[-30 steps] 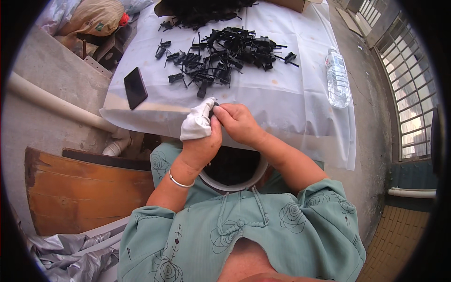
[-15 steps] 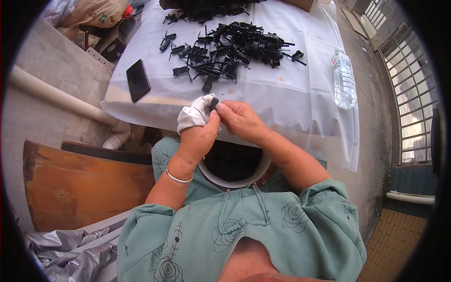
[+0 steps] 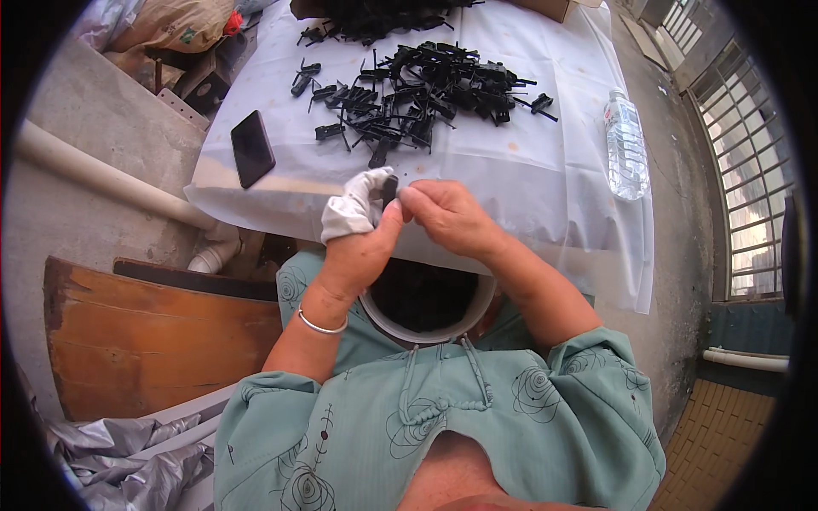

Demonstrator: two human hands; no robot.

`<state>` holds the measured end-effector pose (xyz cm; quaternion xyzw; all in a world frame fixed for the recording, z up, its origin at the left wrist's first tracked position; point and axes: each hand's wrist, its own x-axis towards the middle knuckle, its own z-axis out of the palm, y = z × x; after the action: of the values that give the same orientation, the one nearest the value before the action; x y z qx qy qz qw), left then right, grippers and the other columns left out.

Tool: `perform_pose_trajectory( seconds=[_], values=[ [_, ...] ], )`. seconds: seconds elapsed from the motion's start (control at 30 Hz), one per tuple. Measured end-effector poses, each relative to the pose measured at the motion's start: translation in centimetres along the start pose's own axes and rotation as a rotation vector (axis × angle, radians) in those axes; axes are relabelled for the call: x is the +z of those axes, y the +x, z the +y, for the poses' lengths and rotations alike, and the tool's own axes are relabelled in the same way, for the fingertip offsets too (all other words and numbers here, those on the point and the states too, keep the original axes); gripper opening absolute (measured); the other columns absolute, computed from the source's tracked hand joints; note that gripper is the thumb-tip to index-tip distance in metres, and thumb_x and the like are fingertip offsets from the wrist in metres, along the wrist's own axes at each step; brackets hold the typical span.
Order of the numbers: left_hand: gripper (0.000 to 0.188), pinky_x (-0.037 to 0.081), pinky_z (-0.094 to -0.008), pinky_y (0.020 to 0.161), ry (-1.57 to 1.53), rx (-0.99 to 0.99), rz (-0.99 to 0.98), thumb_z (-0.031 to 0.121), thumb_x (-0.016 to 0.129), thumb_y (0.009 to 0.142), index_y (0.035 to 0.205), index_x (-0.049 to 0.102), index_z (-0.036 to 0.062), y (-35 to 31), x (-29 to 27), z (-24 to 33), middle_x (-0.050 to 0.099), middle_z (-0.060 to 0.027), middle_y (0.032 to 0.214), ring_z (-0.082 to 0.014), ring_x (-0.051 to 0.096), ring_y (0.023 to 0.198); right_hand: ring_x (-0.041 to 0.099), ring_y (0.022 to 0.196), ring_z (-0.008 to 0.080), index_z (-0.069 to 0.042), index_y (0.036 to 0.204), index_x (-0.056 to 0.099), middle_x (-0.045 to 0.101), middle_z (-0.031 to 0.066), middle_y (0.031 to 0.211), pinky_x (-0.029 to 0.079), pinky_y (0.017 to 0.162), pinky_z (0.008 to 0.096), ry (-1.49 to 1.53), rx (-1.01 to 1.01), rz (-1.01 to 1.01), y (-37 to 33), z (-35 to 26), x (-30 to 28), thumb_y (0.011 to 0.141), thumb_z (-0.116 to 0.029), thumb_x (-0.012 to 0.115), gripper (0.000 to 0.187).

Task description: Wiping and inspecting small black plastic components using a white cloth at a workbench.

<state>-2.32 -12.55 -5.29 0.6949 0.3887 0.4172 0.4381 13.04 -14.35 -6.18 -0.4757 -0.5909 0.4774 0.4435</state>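
Note:
My left hand [image 3: 365, 232], with a white cloth glove [image 3: 348, 215] over its fingers and a bare thumb, grips a small black plastic part [image 3: 390, 189] upright between thumb and fingers. Bare and pinched, my right hand [image 3: 447, 215] is close against the part's right side. Whatever lies between its thumb and forefinger is too small to make out. Beyond my hands, a loose pile of black plastic parts with thin stems [image 3: 443, 85] is spread on the white-covered table [image 3: 528, 192]. Below my hands, a white-rimmed bucket [image 3: 464, 327] with a dark inside stands between my knees.
A black phone [image 3: 253, 149] lies at the table's left, and a clear water bottle [image 3: 626, 149] at its right. More black parts [image 3: 375, 21] are heaped at the far edge near a cardboard box [image 3: 550, 8]. A wooden board [image 3: 162, 341] and a pale pipe [image 3: 111, 175] are at left.
My right hand has drawn slightly to the right and its fingers have curled in more. More of the black part shows in my left hand, which stays nearly in place.

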Motion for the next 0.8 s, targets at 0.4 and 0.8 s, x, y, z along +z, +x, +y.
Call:
perform_pose_trajectory(
  seconds=[0.4,0.8],
  values=[
    [0.029,0.035,-0.0163,0.051,-0.356,-0.188,-0.089,0.005,0.043,0.089,0.117,0.042,0.0016,0.7,-1.4,1.4,0.054,-0.0016,0.087,-0.0024,0.040,0.059,0.053,0.058,0.0122,-0.002,0.086,0.062,0.059,0.0065,0.068,0.042,0.053,0.0247,-0.348,-0.493,0.175,-0.2,-0.5,-1.8,0.076,-0.006,0.064,0.011],
    [0.023,0.040,-0.0215,0.065,-0.246,-0.151,-0.187,0.003,0.044,0.081,0.104,0.046,0.0015,0.3,-1.3,0.6,0.049,-0.0029,0.085,-0.0064,0.043,0.075,0.042,0.057,0.0092,-0.001,0.073,0.054,0.048,-0.0008,0.059,0.039,0.054,0.0255,-0.061,-0.213,-0.020,0.3,-0.3,-0.8,0.090,-0.022,0.050,0.028]
  ],
)
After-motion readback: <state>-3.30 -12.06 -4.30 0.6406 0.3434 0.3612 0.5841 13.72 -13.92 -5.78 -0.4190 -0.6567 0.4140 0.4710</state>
